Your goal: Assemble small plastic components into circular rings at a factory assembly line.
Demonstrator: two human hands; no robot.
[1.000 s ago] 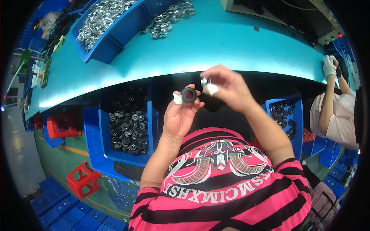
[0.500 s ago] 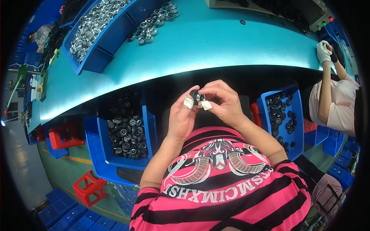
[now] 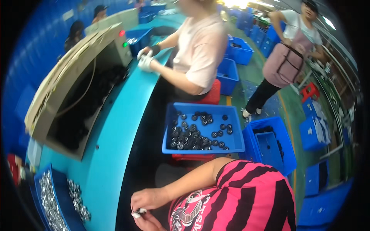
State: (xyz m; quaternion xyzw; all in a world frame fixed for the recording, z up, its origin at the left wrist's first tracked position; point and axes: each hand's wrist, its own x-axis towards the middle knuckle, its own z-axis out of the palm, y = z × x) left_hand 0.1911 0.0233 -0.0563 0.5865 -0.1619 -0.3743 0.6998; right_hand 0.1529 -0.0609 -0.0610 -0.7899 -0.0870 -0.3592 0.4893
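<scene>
White piece [image 3: 141,211] between both hands' fingertips.

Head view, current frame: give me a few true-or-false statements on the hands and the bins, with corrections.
1. The blue bin ahead of the wearer holds dark ring-shaped parts. True.
2. The wearer's right hand rests inside that bin. False: it is near the lower edge, fingers meeting the left hand around something small and pale.
3. A co-worker's gloved hands are at the teal bench. True.
4. The bin at lower left holds dark parts. False: its parts are shiny and silver.
</scene>
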